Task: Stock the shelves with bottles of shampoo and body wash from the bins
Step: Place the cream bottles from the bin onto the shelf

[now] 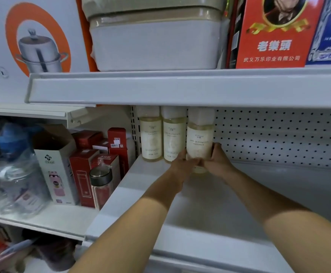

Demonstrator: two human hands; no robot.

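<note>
- Across the centre and lower right of the frame runs the white shelf [239,194] you are stocking. Most of it to the right of your hands is bare.
- Above it, the upper shelf [180,89] overhangs and hides the bottle caps, so you have little headroom.
- At the right, behind the row, stands the pegboard back panel [279,134].
- Just left of centre, two matching bottles [151,138] stand upright, side by side against the back at the shelf's left end.
- At centre is the third bottle [199,138], pale with a cream label. It is upright, just right of its neighbours and a little forward of them.
- Your left hand [182,164] curls round its lower left side, and your right hand [217,162] wraps the lower right with the thumb up the side. Both grip it.
- Your hands cover the base, so it may be down on the shelf or just above it; I cannot tell which.
- The step in hand looks like seating this bottle in the row. Next, you likely need to slide it back level with the other two, label forward, then let go without tipping it. No bin is in view.
</note>
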